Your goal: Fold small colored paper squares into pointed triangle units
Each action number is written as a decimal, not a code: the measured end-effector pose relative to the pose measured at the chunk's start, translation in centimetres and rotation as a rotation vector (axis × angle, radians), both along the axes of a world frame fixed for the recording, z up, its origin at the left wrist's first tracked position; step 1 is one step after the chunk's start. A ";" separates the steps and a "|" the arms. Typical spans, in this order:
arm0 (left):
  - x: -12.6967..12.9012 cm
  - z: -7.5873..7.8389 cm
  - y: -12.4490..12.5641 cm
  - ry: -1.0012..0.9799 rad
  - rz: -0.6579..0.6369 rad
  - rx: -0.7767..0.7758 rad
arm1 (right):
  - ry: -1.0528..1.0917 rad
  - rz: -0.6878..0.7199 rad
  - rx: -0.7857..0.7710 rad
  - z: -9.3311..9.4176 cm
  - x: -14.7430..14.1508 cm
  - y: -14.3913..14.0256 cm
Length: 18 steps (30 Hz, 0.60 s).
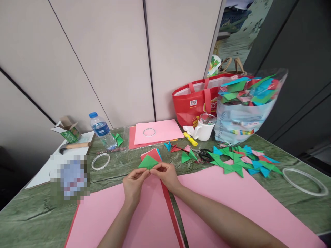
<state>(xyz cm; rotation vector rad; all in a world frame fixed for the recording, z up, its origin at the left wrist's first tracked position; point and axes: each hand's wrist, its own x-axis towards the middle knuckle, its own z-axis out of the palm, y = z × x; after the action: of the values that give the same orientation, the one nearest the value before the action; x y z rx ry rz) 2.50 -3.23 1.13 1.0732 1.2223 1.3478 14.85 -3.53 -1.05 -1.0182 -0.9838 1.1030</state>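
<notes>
A green folded paper piece [148, 162] is pinched at its near edge between my two hands, its pointed top facing away from me. My left hand [133, 182] closes on it from the left with thumb and fingertips. From the right, my right hand [167, 175] pinches the same edge, almost touching the left one. Below them lie large pink sheets [147, 213] with a red sheet showing along the border. Just behind the green piece rests a small stack of red and blue paper squares [157, 155].
Folded paper pieces [238, 160] form a heap at right, beside a white ring [305, 181]. Scissors [204, 154], a glue stick [190, 138], a white mug [205, 129], a filled plastic bag [238, 120] and a red bag [186, 106] stand behind. At left are a bottle [102, 132] and hammer [74, 147].
</notes>
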 end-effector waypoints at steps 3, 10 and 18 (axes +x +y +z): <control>0.1 0.0 0.0 -0.051 0.001 -0.021 | 0.042 0.003 -0.024 -0.2 -0.1 0.1; 0.1 -0.1 0.0 -0.040 0.005 -0.028 | 0.186 -0.003 -0.039 -0.4 -0.1 0.2; -0.3 -0.3 0.2 -0.119 -0.031 -0.046 | 0.270 0.091 -0.098 -0.1 -0.3 0.2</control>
<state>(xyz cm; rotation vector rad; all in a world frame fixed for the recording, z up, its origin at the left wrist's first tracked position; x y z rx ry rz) 2.23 -2.99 0.79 0.9617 1.1393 1.3339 14.57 -3.36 -1.19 -0.8816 -0.7704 1.3363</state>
